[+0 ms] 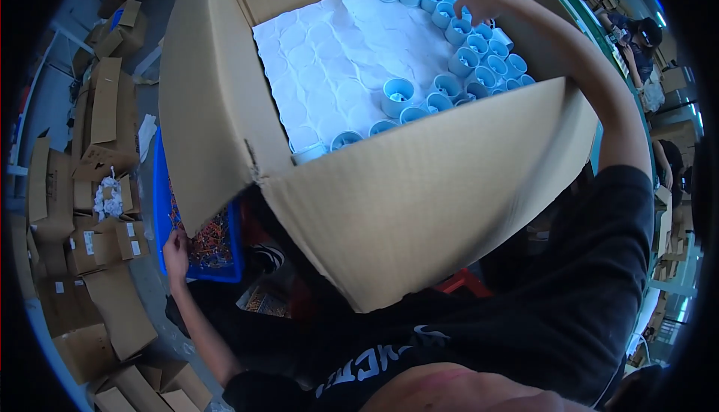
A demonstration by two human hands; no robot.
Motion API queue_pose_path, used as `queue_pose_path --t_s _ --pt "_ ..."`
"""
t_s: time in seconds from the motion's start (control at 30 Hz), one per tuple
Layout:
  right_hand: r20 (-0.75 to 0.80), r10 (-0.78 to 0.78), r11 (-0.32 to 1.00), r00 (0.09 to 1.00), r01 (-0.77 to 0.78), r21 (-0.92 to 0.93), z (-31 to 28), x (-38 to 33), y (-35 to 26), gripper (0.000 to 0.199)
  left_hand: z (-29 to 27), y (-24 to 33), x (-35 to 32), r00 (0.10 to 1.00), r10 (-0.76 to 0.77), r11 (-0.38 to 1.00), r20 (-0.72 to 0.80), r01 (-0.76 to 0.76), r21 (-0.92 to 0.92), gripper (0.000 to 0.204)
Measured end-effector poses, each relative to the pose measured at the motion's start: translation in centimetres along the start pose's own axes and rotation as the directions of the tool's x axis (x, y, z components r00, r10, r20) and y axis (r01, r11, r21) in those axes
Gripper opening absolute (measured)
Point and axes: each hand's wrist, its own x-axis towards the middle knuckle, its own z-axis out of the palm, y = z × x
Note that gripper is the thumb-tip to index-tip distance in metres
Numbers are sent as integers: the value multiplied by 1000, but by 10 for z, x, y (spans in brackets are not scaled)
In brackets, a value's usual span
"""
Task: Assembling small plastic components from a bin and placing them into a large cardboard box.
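Down at the lower left, the left hand [176, 251] is resting against the blue bin's [159, 210] near edge, fingers curled; whether it is gripping anything I cannot tell. The big carton [419, 202] is hiding most of the bin. Farther off, the right hand [483, 1] is reaching among the blue cups [464, 60] along the carton's far right edge, its fingertips hidden, so its grip is unclear.

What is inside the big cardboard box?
The cardboard box holds pale blue cups along its right side and a dimpled white sheet. The right hand reaches among them. Anything beneath the sheet is hidden.
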Motion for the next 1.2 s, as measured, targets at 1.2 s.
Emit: queue_pose_path --t_s 1.2 --pt "-679 -453 766 577 642 35 19 101 -657 24 -27 -53 -27 891 -247 718 -380 -95 -690 18"
